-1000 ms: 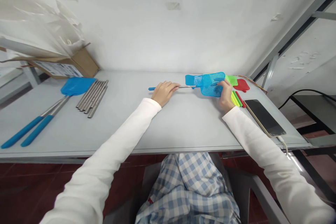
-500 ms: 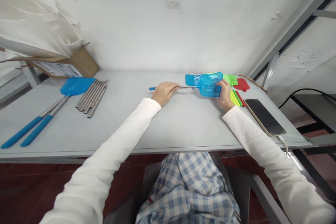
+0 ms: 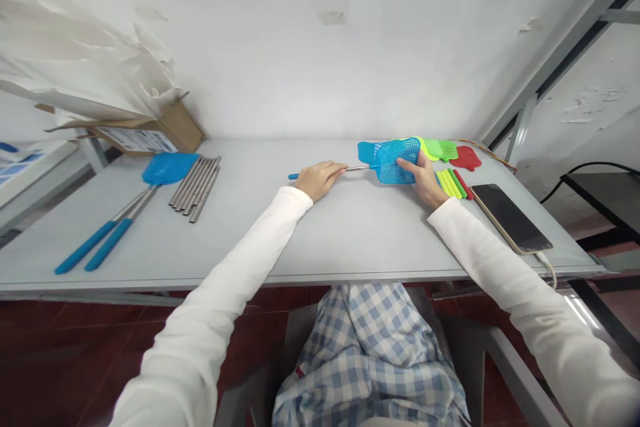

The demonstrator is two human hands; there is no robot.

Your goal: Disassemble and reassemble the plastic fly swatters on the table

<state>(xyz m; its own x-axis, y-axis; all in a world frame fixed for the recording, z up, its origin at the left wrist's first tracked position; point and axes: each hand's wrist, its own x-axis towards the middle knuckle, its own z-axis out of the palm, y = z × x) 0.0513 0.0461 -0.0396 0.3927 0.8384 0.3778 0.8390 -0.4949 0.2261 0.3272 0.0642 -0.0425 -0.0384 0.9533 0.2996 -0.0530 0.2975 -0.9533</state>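
Note:
A blue fly swatter [image 3: 385,170] lies crosswise over the middle of the table, its perforated head to the right and its blue grip to the left. My left hand [image 3: 320,180] is closed round its thin metal rod, close to the grip. The head is pinched in my right hand [image 3: 429,181], thumb on top and the other fingers out of sight beneath. Behind that head lies another blue swatter head [image 3: 367,151], partly covered. Green heads [image 3: 443,149] and a red head [image 3: 466,158] lie beyond my right hand, with yellow, green and red grips [image 3: 454,183] beside it.
At the left, blue fly swatters [image 3: 170,168] with long grips lie near several metal tubes [image 3: 196,188]. A cardboard box [image 3: 173,130] stands at the back left against the wall. A phone [image 3: 511,219] with a white cable lies at the table's right end.
The blue swatter head has tipped down flatter, and my right thumb has slid further onto it. My left hand keeps its hold on the rod. The whole view has shifted slightly.

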